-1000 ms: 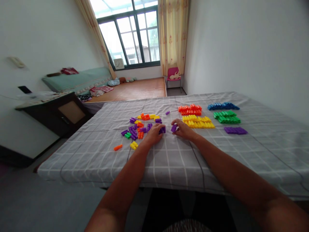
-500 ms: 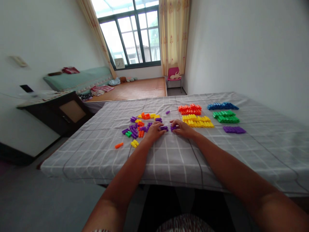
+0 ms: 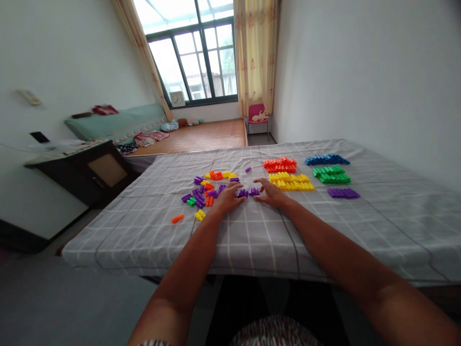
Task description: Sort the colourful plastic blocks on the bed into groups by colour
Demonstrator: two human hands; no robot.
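On the grey checked tablecloth (image 3: pixel 248 235), my left hand (image 3: pixel 229 198) curls its thumb and forefinger round a short row of purple plastic tube-shaped pieces (image 3: pixel 242 193). Just right of them lies a second purple group (image 3: pixel 254 191), a small gap apart. My right hand (image 3: pixel 272 193) is beside that group with thumb and forefinger spread apart. Left of my left hand is a loose mix of purple, orange, yellow and green pieces (image 3: pixel 199 194). A lone purple piece (image 3: pixel 248 169) lies farther back.
Sorted rows lie to the right: orange (image 3: pixel 280 165), yellow (image 3: pixel 291 181), blue (image 3: pixel 327 159), green (image 3: pixel 331 175) and purple (image 3: pixel 343 193). A single orange piece (image 3: pixel 177 218) is near the front left. Beyond the table are a low bed platform (image 3: pixel 212 132) and a pink chair (image 3: pixel 257 113).
My right hand's fingers have come apart from the purple pieces and sit slightly right of them. My left hand stays by its purple pieces. The camera view has shifted a little.
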